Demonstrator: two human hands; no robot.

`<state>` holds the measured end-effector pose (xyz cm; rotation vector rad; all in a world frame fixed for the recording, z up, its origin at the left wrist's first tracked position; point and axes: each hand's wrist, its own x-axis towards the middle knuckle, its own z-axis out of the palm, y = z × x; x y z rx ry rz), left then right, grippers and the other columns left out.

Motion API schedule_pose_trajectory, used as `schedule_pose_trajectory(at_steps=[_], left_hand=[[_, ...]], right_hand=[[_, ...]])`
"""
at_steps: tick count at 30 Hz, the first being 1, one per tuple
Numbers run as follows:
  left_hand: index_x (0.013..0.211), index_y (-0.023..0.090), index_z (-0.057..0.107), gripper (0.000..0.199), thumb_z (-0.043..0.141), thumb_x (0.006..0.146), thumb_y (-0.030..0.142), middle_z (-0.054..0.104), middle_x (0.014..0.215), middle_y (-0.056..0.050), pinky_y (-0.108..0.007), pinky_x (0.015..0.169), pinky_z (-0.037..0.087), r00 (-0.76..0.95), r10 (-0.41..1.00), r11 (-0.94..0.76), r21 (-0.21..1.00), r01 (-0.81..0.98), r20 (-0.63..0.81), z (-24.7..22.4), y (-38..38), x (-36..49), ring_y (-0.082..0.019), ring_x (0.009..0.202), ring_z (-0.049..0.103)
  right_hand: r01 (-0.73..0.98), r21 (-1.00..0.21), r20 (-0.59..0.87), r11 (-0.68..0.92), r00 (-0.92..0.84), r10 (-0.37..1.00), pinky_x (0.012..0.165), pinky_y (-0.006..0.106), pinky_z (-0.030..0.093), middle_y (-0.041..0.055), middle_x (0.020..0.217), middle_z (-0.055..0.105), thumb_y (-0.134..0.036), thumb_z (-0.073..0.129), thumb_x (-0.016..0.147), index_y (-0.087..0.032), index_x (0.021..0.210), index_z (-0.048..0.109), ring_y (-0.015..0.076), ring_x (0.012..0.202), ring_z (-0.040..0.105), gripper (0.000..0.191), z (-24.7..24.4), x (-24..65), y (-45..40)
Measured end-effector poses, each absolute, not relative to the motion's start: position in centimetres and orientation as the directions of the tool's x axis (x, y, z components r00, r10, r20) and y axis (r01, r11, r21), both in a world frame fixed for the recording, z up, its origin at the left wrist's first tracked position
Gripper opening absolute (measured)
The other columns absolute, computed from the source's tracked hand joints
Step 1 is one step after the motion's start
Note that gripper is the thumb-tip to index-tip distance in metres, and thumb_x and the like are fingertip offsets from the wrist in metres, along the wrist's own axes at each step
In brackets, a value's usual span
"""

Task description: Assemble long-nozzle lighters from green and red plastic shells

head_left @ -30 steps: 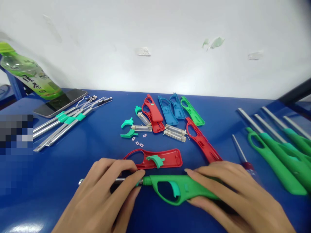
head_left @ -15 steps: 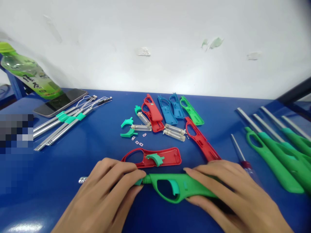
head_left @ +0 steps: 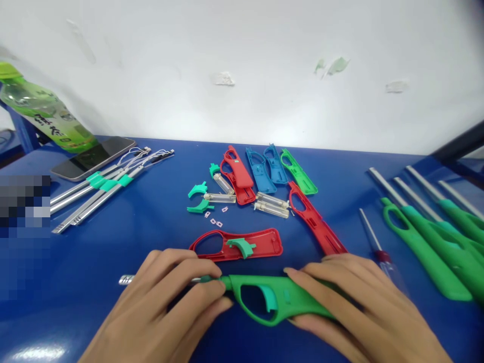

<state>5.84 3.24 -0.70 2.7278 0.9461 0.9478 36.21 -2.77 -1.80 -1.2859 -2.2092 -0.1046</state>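
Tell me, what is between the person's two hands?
In the head view, a green handle with a teal trigger bridges the gap; one end meets the left hand, the other is in the right hand.

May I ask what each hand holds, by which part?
Right hand: green plastic looped handle, rear part; left hand: silver metal tube, its handle end.

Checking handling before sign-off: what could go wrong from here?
1. The left hand on the metal tube and right hand on the green handle might push out of line, tilting one part against the other.
2. The red shell half lies close to the left hand; a nudge could shift the teal piece on it.
3. The small pale pieces lie scattered and could get lost.
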Motion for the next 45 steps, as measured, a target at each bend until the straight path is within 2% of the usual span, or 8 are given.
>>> schedule_pose_trajectory(at_steps=[12, 15, 18, 26, 31, 37, 40, 45], left_hand=[[0.105, 0.024, 0.069, 0.019, 0.059, 0.113, 0.01, 0.072, 0.103, 0.002, -0.034, 0.095, 0.043, 0.596, 0.618, -0.781, 0.313, 0.54, 0.513, -0.8, 3.2, 6.1, -0.018, 0.101, 0.059], [0.123, 0.023, 0.071, 0.018, 0.06, 0.113, 0.013, 0.073, 0.113, -0.001, -0.036, 0.102, 0.043, 0.641, 0.59, -0.798, 0.236, 0.555, 0.491, -0.9, 3.0, 5.9, -0.021, 0.109, 0.059], [0.146, 0.026, 0.067, 0.038, 0.054, 0.114, 0.011, 0.073, 0.131, -0.003, -0.041, 0.11, 0.041, 0.714, 0.541, -0.834, 0.172, 0.525, 0.445, -1.1, 2.8, 5.6, -0.025, 0.122, 0.058], [0.142, 0.03, 0.072, 0.045, 0.05, 0.111, 0.006, 0.081, 0.116, 0.001, -0.041, 0.108, 0.049, 0.665, 0.558, -0.824, 0.241, 0.512, 0.496, -1.4, 2.1, 5.3, -0.022, 0.109, 0.071], [0.136, 0.033, 0.076, 0.029, 0.064, 0.11, 0.03, 0.081, 0.108, -0.003, -0.04, 0.097, 0.063, 0.654, 0.559, -0.821, 0.227, 0.525, 0.509, -1.1, 2.5, 6.2, -0.024, 0.103, 0.076], [0.133, 0.031, 0.078, 0.029, 0.069, 0.109, 0.042, 0.08, 0.114, -0.006, -0.042, 0.101, 0.065, 0.661, 0.548, -0.828, 0.223, 0.514, 0.512, -0.6, 2.8, 6.8, -0.026, 0.109, 0.076], [0.135, 0.03, 0.077, 0.028, 0.069, 0.109, 0.037, 0.081, 0.113, -0.006, -0.041, 0.103, 0.064, 0.664, 0.547, -0.83, 0.229, 0.508, 0.51, -0.8, 2.8, 6.0, -0.025, 0.108, 0.076], [0.138, 0.028, 0.075, 0.038, 0.06, 0.109, 0.01, 0.082, 0.111, -0.003, -0.04, 0.109, 0.06, 0.68, 0.546, -0.833, 0.233, 0.501, 0.489, -1.2, 2.6, 4.8, -0.021, 0.103, 0.077]], right_hand=[[0.814, -0.224, 0.512, 0.537, -0.371, 0.775, 0.096, 0.036, 0.056, 0.0025, 0.11, 0.08, -0.041, 0.045, 0.122, -0.027, 0.134, 0.074, 0.0189, 0.099, 0.076, 0.034, -1.7, 36.3, -2.8], [0.811, -0.237, 0.514, 0.535, -0.362, 0.778, 0.1, 0.034, 0.056, 0.0019, 0.112, 0.081, -0.042, 0.046, 0.122, -0.028, 0.136, 0.073, 0.0184, 0.102, 0.076, 0.034, -1.8, 36.3, -3.0], [0.787, -0.285, 0.522, 0.547, -0.352, 0.777, 0.106, 0.03, 0.056, 0.0015, 0.113, 0.082, -0.045, 0.05, 0.12, -0.027, 0.135, 0.073, 0.0169, 0.105, 0.077, 0.033, -1.7, 36.0, -3.1], [0.715, -0.445, 0.494, 0.539, -0.305, 0.814, 0.1, 0.023, 0.059, -0.0022, 0.107, 0.083, -0.057, 0.058, 0.115, -0.029, 0.122, 0.078, 0.0131, 0.094, 0.079, 0.035, -1.0, 34.9, -2.6], [0.77, -0.349, 0.537, 0.534, -0.303, 0.787, 0.089, 0.019, 0.061, -0.0023, 0.104, 0.084, -0.049, 0.057, 0.117, -0.027, 0.118, 0.081, 0.0105, 0.088, 0.081, 0.033, 0.1, 34.9, -2.3], [0.769, -0.321, 0.541, 0.553, -0.33, 0.773, 0.083, 0.019, 0.061, -0.0047, 0.092, 0.082, -0.043, 0.057, 0.118, -0.024, 0.111, 0.08, 0.0089, 0.077, 0.079, 0.03, 1.1, 34.9, -1.9], [0.76, -0.335, 0.525, 0.557, -0.341, 0.78, 0.077, 0.02, 0.06, -0.0049, 0.088, 0.08, -0.043, 0.058, 0.117, -0.023, 0.109, 0.078, 0.0095, 0.073, 0.076, 0.03, 1.1, 34.8, -2.0], [0.758, -0.305, 0.526, 0.576, -0.37, 0.766, 0.074, 0.025, 0.059, -0.0029, 0.082, 0.078, -0.039, 0.059, 0.117, -0.02, 0.107, 0.077, 0.0121, 0.068, 0.072, 0.028, 1.1, 34.6, -2.2]])
